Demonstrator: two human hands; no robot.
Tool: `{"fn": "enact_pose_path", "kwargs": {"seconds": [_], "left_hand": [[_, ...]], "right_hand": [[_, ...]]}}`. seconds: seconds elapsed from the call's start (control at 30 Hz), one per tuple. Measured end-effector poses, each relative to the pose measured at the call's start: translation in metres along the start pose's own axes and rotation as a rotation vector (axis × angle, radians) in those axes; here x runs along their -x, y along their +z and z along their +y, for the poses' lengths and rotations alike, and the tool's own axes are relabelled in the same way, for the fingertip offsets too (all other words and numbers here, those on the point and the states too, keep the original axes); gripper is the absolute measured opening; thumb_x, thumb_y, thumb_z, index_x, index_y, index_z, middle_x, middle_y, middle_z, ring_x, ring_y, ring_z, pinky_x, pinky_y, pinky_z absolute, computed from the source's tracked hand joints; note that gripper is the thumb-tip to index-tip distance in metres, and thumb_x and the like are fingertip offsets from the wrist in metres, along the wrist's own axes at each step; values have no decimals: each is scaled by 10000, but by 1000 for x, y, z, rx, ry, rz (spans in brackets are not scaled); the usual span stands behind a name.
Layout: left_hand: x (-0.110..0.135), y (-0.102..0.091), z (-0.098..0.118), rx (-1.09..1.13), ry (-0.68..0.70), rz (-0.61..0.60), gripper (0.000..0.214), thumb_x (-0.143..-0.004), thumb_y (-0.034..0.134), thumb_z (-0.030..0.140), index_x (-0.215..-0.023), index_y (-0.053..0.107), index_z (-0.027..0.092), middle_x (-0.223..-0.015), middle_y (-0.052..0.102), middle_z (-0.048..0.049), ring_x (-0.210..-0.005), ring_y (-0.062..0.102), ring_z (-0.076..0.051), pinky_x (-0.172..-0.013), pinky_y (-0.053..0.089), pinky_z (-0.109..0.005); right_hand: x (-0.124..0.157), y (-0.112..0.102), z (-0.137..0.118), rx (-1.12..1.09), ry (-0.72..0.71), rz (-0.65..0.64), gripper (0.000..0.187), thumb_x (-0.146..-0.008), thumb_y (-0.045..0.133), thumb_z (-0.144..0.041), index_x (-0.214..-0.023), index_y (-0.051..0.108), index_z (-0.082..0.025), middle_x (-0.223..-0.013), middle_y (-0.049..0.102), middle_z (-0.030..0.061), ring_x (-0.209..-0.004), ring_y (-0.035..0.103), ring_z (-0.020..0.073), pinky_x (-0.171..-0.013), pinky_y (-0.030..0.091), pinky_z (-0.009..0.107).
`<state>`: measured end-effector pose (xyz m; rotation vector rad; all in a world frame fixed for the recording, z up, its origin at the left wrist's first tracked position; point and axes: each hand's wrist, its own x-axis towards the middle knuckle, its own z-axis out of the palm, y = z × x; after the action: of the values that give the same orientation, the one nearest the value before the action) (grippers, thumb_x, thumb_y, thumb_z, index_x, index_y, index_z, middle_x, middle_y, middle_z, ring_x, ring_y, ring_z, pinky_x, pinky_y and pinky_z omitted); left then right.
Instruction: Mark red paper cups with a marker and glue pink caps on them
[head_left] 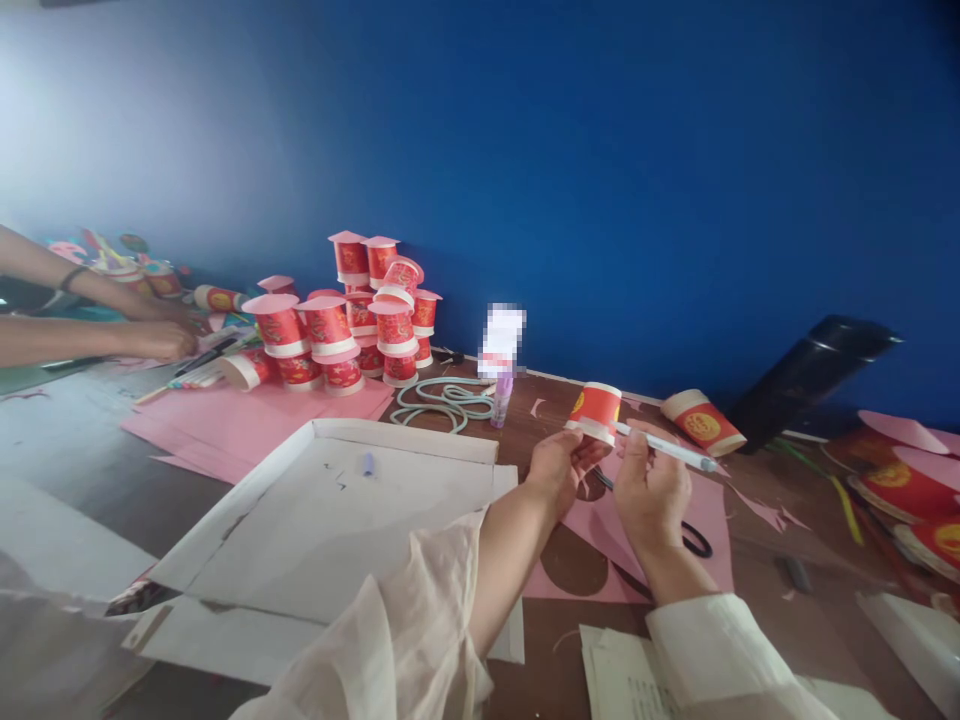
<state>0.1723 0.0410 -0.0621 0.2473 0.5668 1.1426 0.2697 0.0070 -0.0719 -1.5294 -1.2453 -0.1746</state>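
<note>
My left hand [556, 466] grips a red paper cup [598, 408] by its white rim, which faces down. In my right hand [654, 492] is a slim white pen [675, 450], its far end close against the cup's right side; whether it touches I cannot tell. Beneath both hands lies pink paper [705, 510] with a round piece cut out, and a black hair tie [697, 540] shows beside my right wrist. Another red paper cup [703, 422] rests tipped on its side just beyond my right hand.
Red cups [330, 325] topped with pink discs stand stacked at the back left. A white box lid [300, 520], a purple glue stick [502, 402], a coiled cable [442, 400] and a leaning black bottle [810, 380] surround my hands. Another person's hands [161, 335] work at far left.
</note>
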Motion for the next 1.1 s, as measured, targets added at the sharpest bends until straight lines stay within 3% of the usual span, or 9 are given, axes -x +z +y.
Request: {"fn": "enact_pose_path", "kwargs": {"seconds": [0.4,0.8,1.1], "left_hand": [[0,-1,1,19,14,-34,229,-871,516,48,-695,660,77,-614,653,-83,-581,655,-138,-718,553,-265],[-1,-1,2,19,21,2,186,-864,538,38,-722,657,65,-645,653,-80,-600,644,-136,-778,572,-296],[-1,0,3,45,21,-22,239,-889,487,16,-722,651,61,-631,640,-71,-577,639,-123,-708,561,-246]], "right_hand": [[-2,-1,-4,95,-64,-77,383,-951,424,-430,-973,702,-167,-911,728,145,-877,654,283,-797,466,406],[-2,1,-4,117,-98,-42,422,-959,407,-451,-982,703,-151,-982,736,158,-928,657,284,-829,455,408],[-3,2,-2,117,-112,-38,407,-950,416,-446,-937,701,-155,-961,736,161,-888,655,281,-808,452,404]]}}
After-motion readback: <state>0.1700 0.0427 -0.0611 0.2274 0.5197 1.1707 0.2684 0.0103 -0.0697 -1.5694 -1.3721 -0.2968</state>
